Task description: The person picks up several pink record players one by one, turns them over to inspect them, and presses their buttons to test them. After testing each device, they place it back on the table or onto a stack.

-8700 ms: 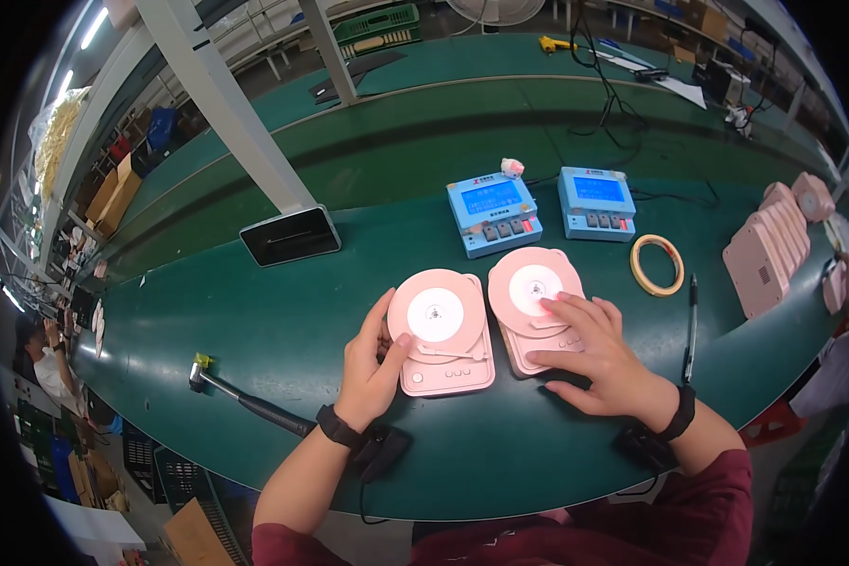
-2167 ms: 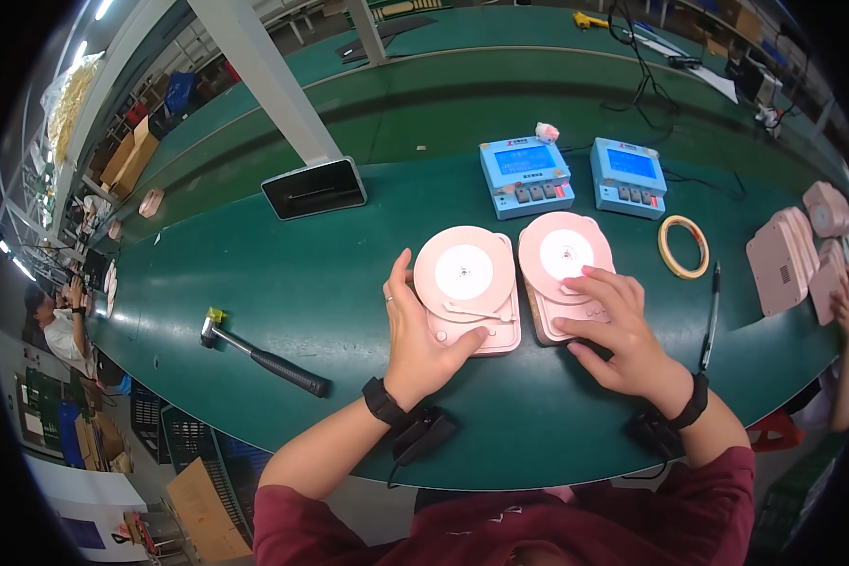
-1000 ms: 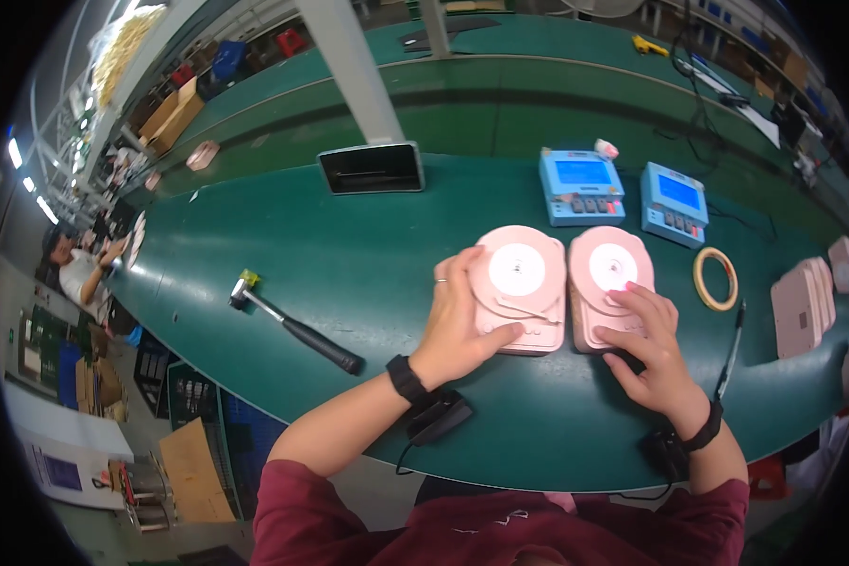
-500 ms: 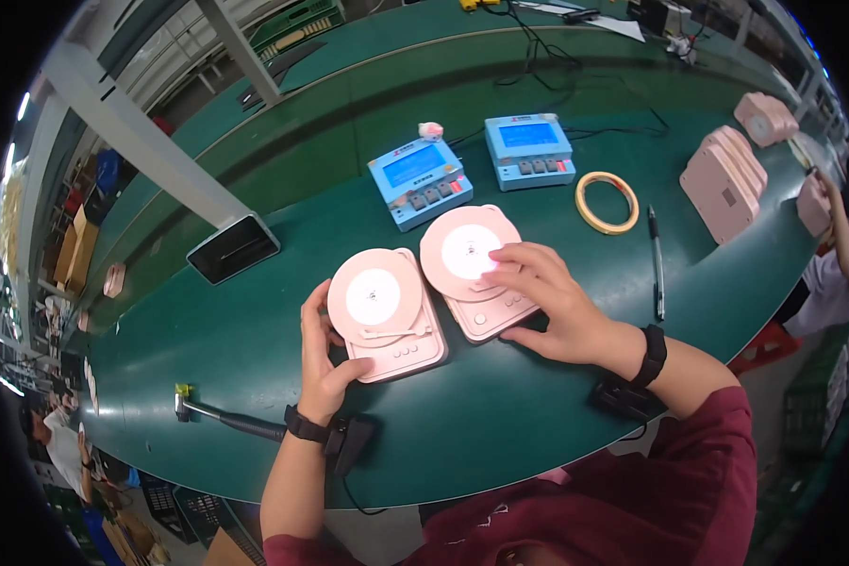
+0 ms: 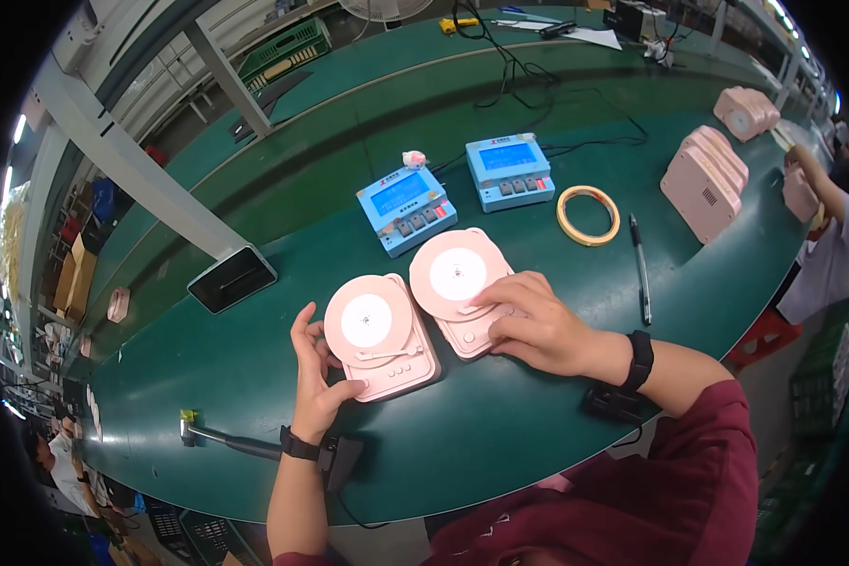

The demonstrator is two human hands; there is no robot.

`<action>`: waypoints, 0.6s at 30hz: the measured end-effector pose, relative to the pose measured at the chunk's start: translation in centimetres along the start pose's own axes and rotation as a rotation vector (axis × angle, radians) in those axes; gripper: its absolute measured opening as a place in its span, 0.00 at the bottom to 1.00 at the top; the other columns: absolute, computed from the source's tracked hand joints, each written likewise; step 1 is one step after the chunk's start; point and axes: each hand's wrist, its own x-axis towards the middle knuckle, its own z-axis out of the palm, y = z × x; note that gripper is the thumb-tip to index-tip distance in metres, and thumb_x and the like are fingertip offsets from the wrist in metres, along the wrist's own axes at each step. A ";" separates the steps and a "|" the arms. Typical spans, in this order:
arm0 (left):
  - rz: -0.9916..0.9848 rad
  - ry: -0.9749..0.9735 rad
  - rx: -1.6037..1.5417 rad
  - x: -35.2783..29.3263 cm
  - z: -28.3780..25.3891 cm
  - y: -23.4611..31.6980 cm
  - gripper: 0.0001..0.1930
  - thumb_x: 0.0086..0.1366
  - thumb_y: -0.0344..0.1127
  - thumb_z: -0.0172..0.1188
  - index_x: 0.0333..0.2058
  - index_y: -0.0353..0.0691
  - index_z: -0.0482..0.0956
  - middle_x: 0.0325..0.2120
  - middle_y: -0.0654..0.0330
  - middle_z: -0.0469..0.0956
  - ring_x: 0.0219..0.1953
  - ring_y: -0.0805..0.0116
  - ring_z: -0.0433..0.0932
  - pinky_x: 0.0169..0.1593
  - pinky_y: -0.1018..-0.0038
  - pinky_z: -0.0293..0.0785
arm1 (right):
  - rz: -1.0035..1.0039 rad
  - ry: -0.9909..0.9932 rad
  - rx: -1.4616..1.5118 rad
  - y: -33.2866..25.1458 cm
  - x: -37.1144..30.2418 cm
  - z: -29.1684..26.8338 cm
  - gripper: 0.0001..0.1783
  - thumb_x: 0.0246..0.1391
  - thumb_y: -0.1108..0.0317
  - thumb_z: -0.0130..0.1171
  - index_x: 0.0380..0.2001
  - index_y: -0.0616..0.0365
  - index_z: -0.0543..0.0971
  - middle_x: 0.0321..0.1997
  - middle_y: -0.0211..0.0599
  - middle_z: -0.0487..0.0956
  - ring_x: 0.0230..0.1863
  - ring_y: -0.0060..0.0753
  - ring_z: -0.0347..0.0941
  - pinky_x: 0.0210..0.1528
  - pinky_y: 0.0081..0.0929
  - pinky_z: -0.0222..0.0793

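Two pink toy record players, each with a white-centred round disc on top, stand side by side on the green table. Beside the left record player [image 5: 387,373] is my left hand [image 5: 316,377]. Its thumb presses the front left corner, the index finger is lifted, and other fingers rest against the side. My right hand [image 5: 547,330] reaches over the right record player [image 5: 443,283], its fingers bent at the tonearm and the thumb near the front buttons. Those fingers hide most of that tonearm. Behind them stand two blue devices with screens, a left one [image 5: 407,212] and a right one [image 5: 509,174].
A yellow tape roll [image 5: 588,215] and a pen [image 5: 640,269] lie to the right, before several pink units [image 5: 707,184]. At left are a dark-screened device [image 5: 232,279] by a post and a hammer [image 5: 226,438]. Another person's arm [image 5: 821,179] shows far right.
My right hand has drawn its fingers in and down from the right player's disc to its tonearm area. My left hand stays at the left player. The whole view has shifted slightly.
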 end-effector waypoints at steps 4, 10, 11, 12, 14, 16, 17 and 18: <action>-0.020 -0.041 -0.018 0.1 -0.2 0.3 0.58 0.34 0.31 0.66 0.65 0.42 0.42 0.50 0.54 0.61 0.48 0.63 0.70 0.47 0.72 0.67 | -0.010 0.024 0.030 0.0 0.1 0.0 0.18 0.30 0.73 0.72 0.23 0.54 0.72 0.50 0.38 0.75 0.50 0.43 0.69 0.51 0.38 0.62; -0.023 -0.063 -0.027 0.2 -0.2 0.5 0.57 0.36 0.28 0.66 0.65 0.42 0.42 0.50 0.54 0.61 0.48 0.62 0.70 0.48 0.70 0.67 | 0.011 0.031 0.023 -0.7 0.4 -1.0 0.19 0.29 0.74 0.73 0.22 0.55 0.70 0.49 0.38 0.76 0.47 0.42 0.70 0.48 0.37 0.63; -0.018 -0.060 -0.032 0.2 -0.1 0.5 0.57 0.36 0.28 0.66 0.65 0.42 0.42 0.50 0.54 0.61 0.48 0.62 0.70 0.48 0.70 0.67 | 0.003 0.036 0.015 -0.9 0.4 -1.1 0.18 0.29 0.74 0.72 0.22 0.55 0.70 0.49 0.37 0.75 0.47 0.42 0.70 0.49 0.37 0.62; -0.018 -0.065 -0.024 0.2 -0.2 0.4 0.57 0.36 0.28 0.66 0.65 0.42 0.42 0.50 0.54 0.61 0.48 0.63 0.70 0.48 0.70 0.67 | -0.006 0.039 0.007 -1.1 0.5 -1.2 0.18 0.30 0.74 0.71 0.22 0.55 0.70 0.50 0.36 0.75 0.47 0.41 0.69 0.49 0.37 0.62; -0.017 -0.073 -0.009 0.1 -0.3 0.3 0.56 0.36 0.27 0.66 0.65 0.43 0.42 0.49 0.54 0.61 0.46 0.63 0.70 0.48 0.70 0.67 | -0.046 0.051 -0.053 -1.3 0.6 -1.6 0.19 0.29 0.74 0.72 0.22 0.55 0.69 0.49 0.38 0.75 0.46 0.43 0.70 0.49 0.37 0.63; -0.009 -0.072 -0.012 0.2 -0.4 0.1 0.56 0.36 0.27 0.66 0.65 0.43 0.43 0.49 0.55 0.61 0.46 0.64 0.70 0.48 0.71 0.67 | -0.113 0.086 -0.160 -1.5 0.7 -2.0 0.22 0.26 0.74 0.74 0.22 0.55 0.68 0.49 0.40 0.76 0.43 0.45 0.71 0.48 0.36 0.65; -0.009 -0.067 -0.004 0.0 -0.5 0.1 0.56 0.36 0.27 0.66 0.65 0.44 0.43 0.49 0.55 0.61 0.45 0.64 0.70 0.48 0.71 0.67 | -0.127 0.079 -0.155 -1.6 0.9 -2.2 0.22 0.26 0.74 0.74 0.22 0.55 0.68 0.49 0.40 0.76 0.43 0.45 0.71 0.48 0.36 0.65; -0.010 -0.062 0.004 -0.2 -0.7 0.1 0.56 0.36 0.27 0.66 0.65 0.44 0.43 0.49 0.55 0.61 0.44 0.65 0.70 0.48 0.71 0.67 | -0.126 0.100 -0.186 -1.7 0.9 -2.6 0.23 0.27 0.75 0.74 0.22 0.55 0.67 0.49 0.41 0.76 0.44 0.45 0.71 0.49 0.36 0.65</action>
